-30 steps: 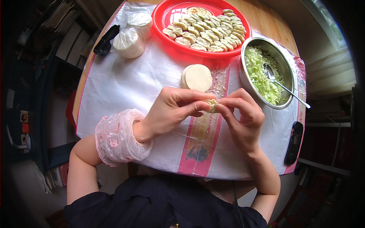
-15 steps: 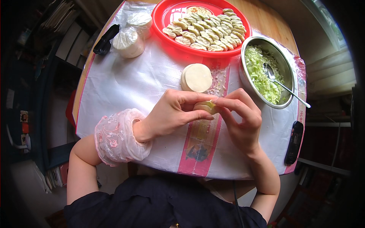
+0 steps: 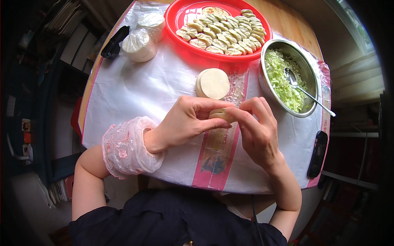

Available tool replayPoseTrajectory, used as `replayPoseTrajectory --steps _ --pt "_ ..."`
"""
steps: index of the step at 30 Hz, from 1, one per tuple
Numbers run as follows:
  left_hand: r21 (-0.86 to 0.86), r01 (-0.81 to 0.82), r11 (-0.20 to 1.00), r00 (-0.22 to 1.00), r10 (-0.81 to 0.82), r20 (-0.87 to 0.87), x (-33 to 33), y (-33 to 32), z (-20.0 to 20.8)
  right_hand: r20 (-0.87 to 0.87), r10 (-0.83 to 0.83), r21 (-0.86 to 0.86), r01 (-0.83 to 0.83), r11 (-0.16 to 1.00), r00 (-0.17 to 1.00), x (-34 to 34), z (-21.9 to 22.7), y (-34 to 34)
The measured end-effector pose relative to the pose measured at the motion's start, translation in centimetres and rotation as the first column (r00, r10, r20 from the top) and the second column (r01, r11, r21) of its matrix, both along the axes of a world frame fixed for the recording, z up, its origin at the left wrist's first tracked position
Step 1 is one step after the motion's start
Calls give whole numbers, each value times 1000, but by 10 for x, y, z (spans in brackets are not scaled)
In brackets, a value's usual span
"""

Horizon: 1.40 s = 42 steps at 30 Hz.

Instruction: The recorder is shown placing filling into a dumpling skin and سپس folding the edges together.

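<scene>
Between my two hands, above the table's printed strip, is a partly folded dumpling (image 3: 219,115). My left hand (image 3: 186,117) grips it from the left, thumb below and fingers above. The fingers of my right hand (image 3: 259,127) press on the dumpling's right end. Just beyond my hands lies a small stack of round dough wrappers (image 3: 214,84). To the right stands a steel bowl (image 3: 266,78) of shredded pale-green filling (image 3: 283,92), with a spoon (image 3: 305,92) resting in it. Pleated dumplings (image 3: 225,35) lie in rows on a red tray (image 3: 174,26) at the back.
Bagged stacks of wrappers (image 3: 139,47) sit at the back left beside a black case (image 3: 115,42). A dark handheld device (image 3: 317,153) lies near the table's right edge. A plastic cover (image 3: 119,96) is spread over the wooden table. Crumbs dot the printed strip beside the wrappers.
The dumpling's open right end, where green filling showed, is now pressed closer together. My right fingers have shifted slightly over it, while my left hand stays in place.
</scene>
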<state>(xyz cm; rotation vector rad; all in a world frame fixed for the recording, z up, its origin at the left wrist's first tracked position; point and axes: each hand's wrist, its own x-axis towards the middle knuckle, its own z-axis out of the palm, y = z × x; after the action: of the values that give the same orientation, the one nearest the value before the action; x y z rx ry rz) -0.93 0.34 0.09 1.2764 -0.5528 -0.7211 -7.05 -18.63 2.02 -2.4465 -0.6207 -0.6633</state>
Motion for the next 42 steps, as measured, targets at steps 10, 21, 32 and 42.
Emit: replayPoseTrajectory --steps 10,21,32,42 --pt "-17 -15 1000 1000 15 -5 0 -1 -3 -51 36 120 -30 992 998 0 -3 0" --pt "-79 -41 996 999 40 -16 1 -3 0 -264 46 403 67 913 963 -1 -4 -2" --pt "1 -16 1000 1000 16 25 3 1 -2 -253 48 458 76 886 966 -2 -6 -1" --pt "25 -99 995 989 95 115 0 -2 -4 -176 25 330 34 943 984 -2 -2 -2"
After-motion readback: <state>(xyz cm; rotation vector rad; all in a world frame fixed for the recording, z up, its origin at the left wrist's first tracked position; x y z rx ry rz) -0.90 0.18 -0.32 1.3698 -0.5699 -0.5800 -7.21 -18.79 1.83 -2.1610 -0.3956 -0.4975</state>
